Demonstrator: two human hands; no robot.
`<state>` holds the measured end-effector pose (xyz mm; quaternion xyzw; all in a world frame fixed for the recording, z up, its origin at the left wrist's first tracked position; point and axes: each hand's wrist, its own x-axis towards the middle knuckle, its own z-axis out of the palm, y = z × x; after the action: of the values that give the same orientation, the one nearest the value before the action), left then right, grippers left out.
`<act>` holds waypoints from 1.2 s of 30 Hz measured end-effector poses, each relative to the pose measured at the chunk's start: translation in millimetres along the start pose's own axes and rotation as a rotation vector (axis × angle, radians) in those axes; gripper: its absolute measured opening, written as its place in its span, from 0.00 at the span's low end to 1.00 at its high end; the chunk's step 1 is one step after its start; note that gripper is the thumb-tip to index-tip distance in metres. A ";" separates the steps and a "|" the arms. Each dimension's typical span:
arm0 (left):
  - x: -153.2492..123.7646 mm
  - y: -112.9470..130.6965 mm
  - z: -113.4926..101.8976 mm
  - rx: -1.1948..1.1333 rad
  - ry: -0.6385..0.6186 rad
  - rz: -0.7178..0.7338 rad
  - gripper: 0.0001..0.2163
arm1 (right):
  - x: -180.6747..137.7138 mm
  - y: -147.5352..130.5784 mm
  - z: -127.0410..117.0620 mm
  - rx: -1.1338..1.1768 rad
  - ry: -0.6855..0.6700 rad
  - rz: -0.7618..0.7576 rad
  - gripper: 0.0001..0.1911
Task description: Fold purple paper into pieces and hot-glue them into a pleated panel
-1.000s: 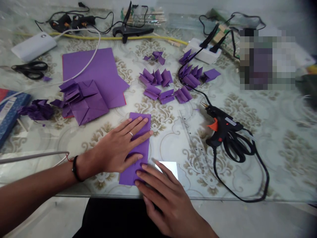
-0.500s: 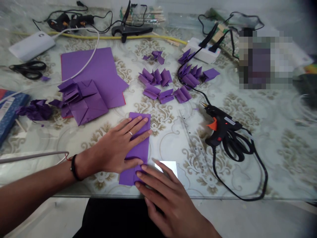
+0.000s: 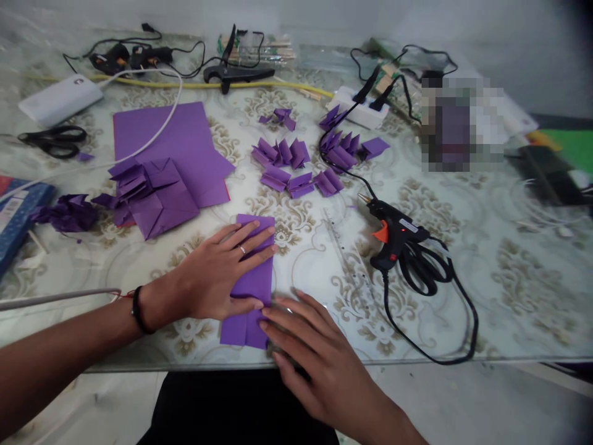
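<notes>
A narrow folded strip of purple paper (image 3: 254, 281) lies near the table's front edge. My left hand (image 3: 217, 275) rests flat on it, fingers stretched out, a ring on one finger. My right hand (image 3: 310, 346) lies flat at the strip's lower right corner, fingertips touching its edge, fingers apart. Neither hand grips anything.
Purple sheets (image 3: 171, 148) and folded pieces (image 3: 152, 188) lie at left; several pleated purple bits (image 3: 296, 167) sit mid-table. A black glue gun (image 3: 393, 232) with looped cord is at right beside a clear ruler (image 3: 343, 247). Scissors (image 3: 53, 137), power strip (image 3: 354, 99), blue box (image 3: 18, 213).
The view shifted slightly right and down. My right hand slid a little to the left and up against the strip's lower edge; my left hand stays flat on the paper.
</notes>
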<state>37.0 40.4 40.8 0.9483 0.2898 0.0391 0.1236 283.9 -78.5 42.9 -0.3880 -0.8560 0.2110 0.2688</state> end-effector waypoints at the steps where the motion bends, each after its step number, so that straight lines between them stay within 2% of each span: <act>1: 0.4 0.1 -0.9 0.002 -0.003 0.000 0.40 | 2.4 1.1 -0.4 -0.007 0.001 0.003 0.20; 5: 1.1 0.5 -3.0 -0.006 -0.002 -0.005 0.40 | 9.7 5.3 -0.8 -0.029 0.035 0.016 0.18; 9: 0.6 0.3 -1.2 -0.013 0.011 -0.001 0.41 | 13.2 11.0 -1.5 -0.093 0.054 0.023 0.21; 20: -0.8 -1.1 6.0 0.013 0.035 0.006 0.45 | 25.7 23.8 -2.3 -0.303 0.000 0.019 0.17; 25: -0.3 -0.9 6.6 0.013 0.032 -0.001 0.47 | 34.1 25.2 -3.4 -0.401 -0.069 0.035 0.19; 36: -0.6 -1.8 13.2 0.033 0.051 0.000 0.51 | 56.1 25.5 7.2 -0.569 -0.080 0.131 0.23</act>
<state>37.4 38.7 27.6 0.9490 0.2932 0.0584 0.1004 262.4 -20.4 39.4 -0.4938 -0.8636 -0.0053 0.1012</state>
